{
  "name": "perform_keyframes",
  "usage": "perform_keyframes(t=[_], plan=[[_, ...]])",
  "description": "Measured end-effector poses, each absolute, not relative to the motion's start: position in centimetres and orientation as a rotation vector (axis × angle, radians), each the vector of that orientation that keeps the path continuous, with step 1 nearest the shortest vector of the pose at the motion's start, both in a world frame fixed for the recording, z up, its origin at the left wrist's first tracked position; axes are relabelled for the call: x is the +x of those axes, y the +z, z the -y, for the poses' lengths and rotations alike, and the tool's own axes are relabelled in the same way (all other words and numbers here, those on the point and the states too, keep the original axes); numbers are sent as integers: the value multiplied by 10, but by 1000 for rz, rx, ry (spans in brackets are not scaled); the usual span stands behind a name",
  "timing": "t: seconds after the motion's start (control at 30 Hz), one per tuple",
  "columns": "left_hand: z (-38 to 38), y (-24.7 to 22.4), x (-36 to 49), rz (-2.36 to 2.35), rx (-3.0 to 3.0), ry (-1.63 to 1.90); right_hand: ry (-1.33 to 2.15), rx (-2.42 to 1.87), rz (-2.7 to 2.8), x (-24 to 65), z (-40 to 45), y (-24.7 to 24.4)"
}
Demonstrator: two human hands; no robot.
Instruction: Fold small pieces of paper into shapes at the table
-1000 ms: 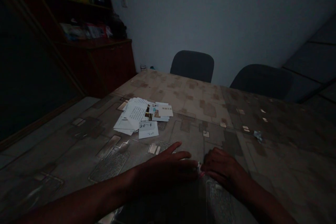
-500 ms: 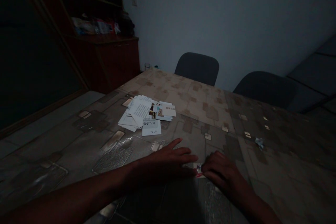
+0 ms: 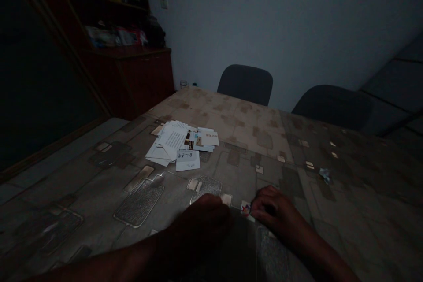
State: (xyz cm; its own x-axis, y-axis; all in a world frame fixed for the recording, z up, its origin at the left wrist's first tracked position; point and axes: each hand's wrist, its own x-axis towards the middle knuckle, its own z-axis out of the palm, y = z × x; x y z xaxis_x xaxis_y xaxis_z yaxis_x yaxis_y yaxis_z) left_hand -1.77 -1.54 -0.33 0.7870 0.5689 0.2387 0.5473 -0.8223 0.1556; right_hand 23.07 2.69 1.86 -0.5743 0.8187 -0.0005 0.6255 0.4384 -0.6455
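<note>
A small white piece of paper or card [image 3: 245, 208] with red and dark print lies near the front of the table. The fingertips of my right hand [image 3: 272, 206] are pinched at its right edge and partly cover it. To the left of it is my left hand [image 3: 209, 213], fingers curled inward in a dark fist; whatever may be inside is hidden. Farther off, a loose pile of white printed cards [image 3: 175, 139] lies spread out, and one card with dark handwriting-like characters [image 3: 188, 161] sits at its near edge.
A crumpled silvery scrap [image 3: 324, 175] lies on the patterned tablecloth [image 3: 238, 116] at the right. Two grey chairs [image 3: 245, 83] stand behind the table. A reddish wooden cabinet [image 3: 145, 77] with shelves of goods is at the back left. The room is dim.
My left hand has drawn back to the left from the small piece, and its spread fingers have curled in. More of the piece's print shows. My right hand stays at its edge.
</note>
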Motion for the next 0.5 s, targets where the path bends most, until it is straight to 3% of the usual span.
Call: perform_keyframes(t=[0.27,0.5], plan=[[50,-39,6,-1059,2773,770,849,-1376,2322,224,-22,22],[48,-29,18,-973,3002,747,766,-1435,2374,221,-26,18]])
